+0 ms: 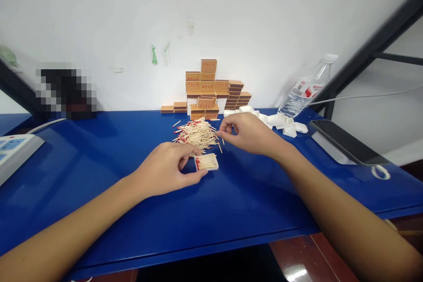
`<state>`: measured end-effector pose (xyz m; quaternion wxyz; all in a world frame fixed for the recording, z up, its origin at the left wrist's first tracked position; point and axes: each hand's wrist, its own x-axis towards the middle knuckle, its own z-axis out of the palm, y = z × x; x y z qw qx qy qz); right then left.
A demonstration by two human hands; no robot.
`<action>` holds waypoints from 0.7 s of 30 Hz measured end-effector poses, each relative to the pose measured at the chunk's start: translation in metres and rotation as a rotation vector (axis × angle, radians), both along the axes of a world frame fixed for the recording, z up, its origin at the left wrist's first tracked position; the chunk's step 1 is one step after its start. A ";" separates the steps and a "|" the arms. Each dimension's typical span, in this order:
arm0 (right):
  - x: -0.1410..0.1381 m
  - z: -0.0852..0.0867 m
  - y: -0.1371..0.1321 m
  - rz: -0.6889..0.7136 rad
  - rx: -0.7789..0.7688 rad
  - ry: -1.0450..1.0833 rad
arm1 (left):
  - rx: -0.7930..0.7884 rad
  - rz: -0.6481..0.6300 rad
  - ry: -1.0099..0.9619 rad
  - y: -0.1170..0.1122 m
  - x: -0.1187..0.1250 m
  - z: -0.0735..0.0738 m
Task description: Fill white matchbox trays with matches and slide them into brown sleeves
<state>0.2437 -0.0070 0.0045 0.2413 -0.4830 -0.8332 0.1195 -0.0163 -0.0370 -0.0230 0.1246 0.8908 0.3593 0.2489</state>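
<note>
Between the thumb and fingers of my left hand (168,167) is a small white matchbox tray (216,168), held just above or on the table. Matches (206,161) lie in it side by side, red heads to the left. Behind it spreads a loose pile of matches (198,134) with pale sticks and red heads. At the pile's right edge is my right hand (247,132), thumb and fingertips pinched together. Whatever is in that pinch is too small to make out. A few single matches (220,147) lie below those fingertips.
Orange-brown matchbox sleeves (207,86) are stacked against the wall. To their right lie several white matchbox trays (277,120) and a leaning water bottle (306,88). A phone (348,141) rests at the right, a white device (20,152) at the left. The blue table (198,216) ends in front.
</note>
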 end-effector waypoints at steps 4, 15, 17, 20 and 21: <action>0.009 -0.007 0.008 -0.068 -0.170 -0.151 | -0.027 0.023 -0.042 0.000 0.000 -0.001; 0.010 -0.004 0.002 0.018 -0.234 -0.120 | -0.073 0.006 0.049 0.001 0.002 -0.002; 0.007 0.003 -0.003 0.077 -0.176 -0.012 | -0.084 0.013 0.078 0.001 0.002 -0.002; -0.005 0.004 -0.012 0.228 -0.189 0.071 | -0.100 0.024 0.105 0.002 0.002 -0.002; -0.008 0.002 -0.014 0.274 -0.198 0.055 | -0.107 0.023 0.112 0.002 0.002 -0.002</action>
